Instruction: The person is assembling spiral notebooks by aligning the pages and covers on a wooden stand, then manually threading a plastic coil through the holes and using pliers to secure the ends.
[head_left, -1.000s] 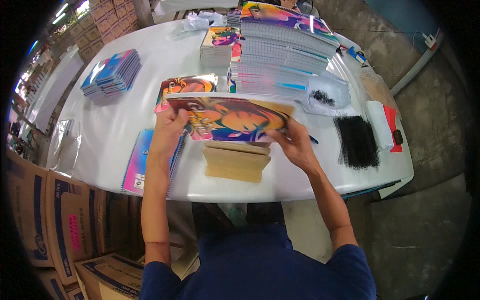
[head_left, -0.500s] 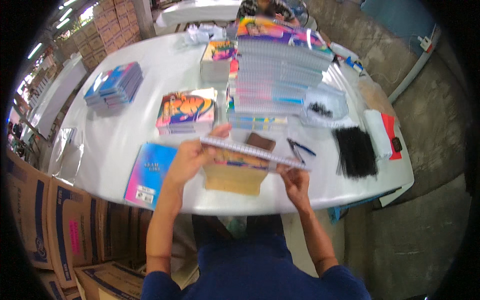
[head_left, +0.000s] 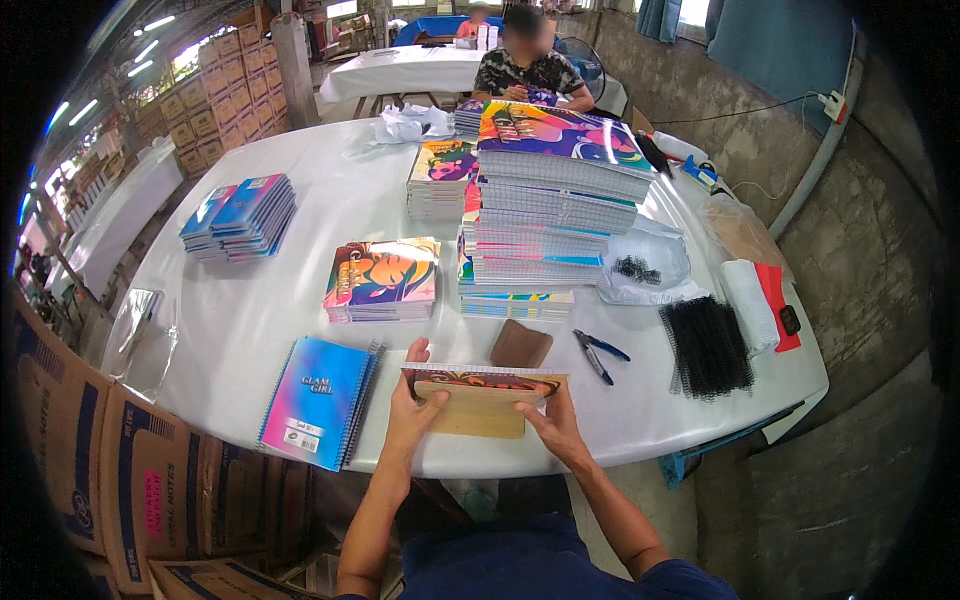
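Between my two hands is a notebook block (head_left: 485, 377), tilted up so its white page edge with a row of marks faces upward. Its reddish-brown patterned cover partly shows. My left hand (head_left: 405, 412) grips its left end and my right hand (head_left: 556, 422) its right end, thumbs on the near side. Just below, a tan board (head_left: 475, 416) lies at the near table edge, partly covered by the thumbs. Beyond my hands are a brown pad (head_left: 521, 344) and blue-handled pliers (head_left: 598, 354). Left of my hands lie blue-pink spiral notebooks (head_left: 318, 400).
A tall stack of notebook blocks (head_left: 545, 225) stands mid-table. Shorter piles (head_left: 380, 285) and blue notebooks (head_left: 240, 218) sit to the left. Black wire coils (head_left: 705, 345) lie at right, near a plastic bag (head_left: 650, 265). Cartons (head_left: 150, 465) flank the near left. A person (head_left: 530, 70) sits opposite.
The notebook block has levelled out from a slant and now sits over the tan board. My right hand has moved left and down with it. The view has tilted up.
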